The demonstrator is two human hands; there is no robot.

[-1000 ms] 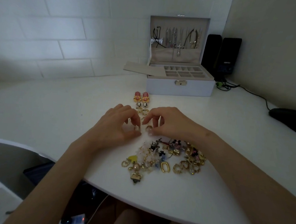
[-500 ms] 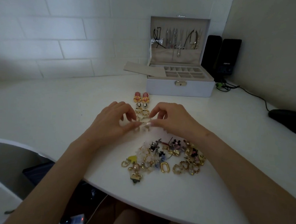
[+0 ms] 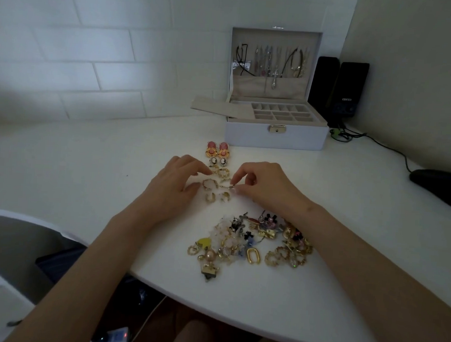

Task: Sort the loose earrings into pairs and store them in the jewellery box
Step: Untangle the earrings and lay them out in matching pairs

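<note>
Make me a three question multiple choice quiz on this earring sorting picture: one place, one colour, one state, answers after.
1. The jewellery box lid is: A shut and latched; B open and upright; C taken off entirely.
2. The unsorted earring pile lies: A inside the box; B near the table's front edge; C on the person's lap.
3. The earring pair nearest the box is: A blue and silver; B all black; C pink and gold.

Answers:
1 B: the lid stands up, with necklaces hanging inside it.
2 B: the pile sits on the table by its near edge.
3 C: both have pink stones in gold settings.
</note>
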